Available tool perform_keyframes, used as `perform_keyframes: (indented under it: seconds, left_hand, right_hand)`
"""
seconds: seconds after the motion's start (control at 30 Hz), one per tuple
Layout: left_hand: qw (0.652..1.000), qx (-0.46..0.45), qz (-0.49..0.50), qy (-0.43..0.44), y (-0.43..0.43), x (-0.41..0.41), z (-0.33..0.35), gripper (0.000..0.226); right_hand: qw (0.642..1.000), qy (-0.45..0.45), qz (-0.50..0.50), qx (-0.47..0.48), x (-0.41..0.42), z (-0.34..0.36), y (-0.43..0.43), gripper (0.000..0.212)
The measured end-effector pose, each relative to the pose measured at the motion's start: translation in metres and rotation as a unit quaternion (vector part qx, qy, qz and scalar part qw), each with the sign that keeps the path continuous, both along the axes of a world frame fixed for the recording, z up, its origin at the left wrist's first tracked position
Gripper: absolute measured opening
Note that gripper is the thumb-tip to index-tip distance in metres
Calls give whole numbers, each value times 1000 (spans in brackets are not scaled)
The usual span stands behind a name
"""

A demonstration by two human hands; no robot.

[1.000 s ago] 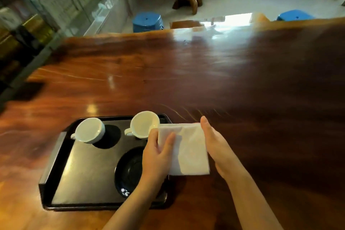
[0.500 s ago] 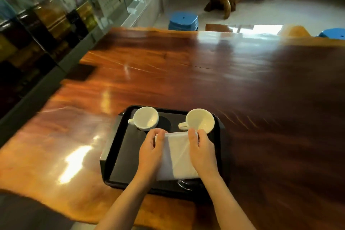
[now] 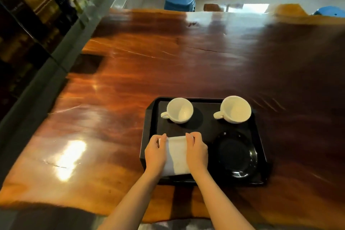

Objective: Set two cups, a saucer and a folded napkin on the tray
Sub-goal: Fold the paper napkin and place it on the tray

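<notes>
A black tray (image 3: 258,136) sits on the wooden table near its front edge. Two white cups stand at the tray's back: the left cup (image 3: 179,110) and the right cup (image 3: 235,109), both with handles pointing left. A black saucer (image 3: 234,153) lies in the front right of the tray. A folded white napkin (image 3: 176,155) lies in the tray's front left. My left hand (image 3: 155,152) holds its left edge and my right hand (image 3: 197,150) its right edge, fingers curled over the cloth.
The glossy wooden table (image 3: 130,80) stretches far back and to both sides. Two blue stools (image 3: 179,2) stand beyond its far edge. A glass cabinet (image 3: 37,15) runs along the left.
The napkin has been carried from the tray's right edge, across the saucer, to the tray's front left. Both hands moved with it. The saucer is uncovered now.
</notes>
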State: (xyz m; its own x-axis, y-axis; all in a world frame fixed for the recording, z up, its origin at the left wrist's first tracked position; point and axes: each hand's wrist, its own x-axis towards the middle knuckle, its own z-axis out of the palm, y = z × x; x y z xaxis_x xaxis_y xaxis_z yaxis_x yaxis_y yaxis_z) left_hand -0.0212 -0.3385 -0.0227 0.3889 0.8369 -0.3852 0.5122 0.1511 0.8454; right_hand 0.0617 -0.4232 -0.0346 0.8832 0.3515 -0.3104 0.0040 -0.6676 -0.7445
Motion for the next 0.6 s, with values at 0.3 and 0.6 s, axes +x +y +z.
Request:
perform_keyframes:
  seconds: [0.3,0.6]
  left_hand:
    - [993,51,-60,92,-1,30,-22,22]
    - [962,98,-201,157,0,4,-9,50]
  right_hand:
    - [976,-138,10,-167,17,-22,5,30]
    - [984,-109,31,-134,16,-27,-1,36]
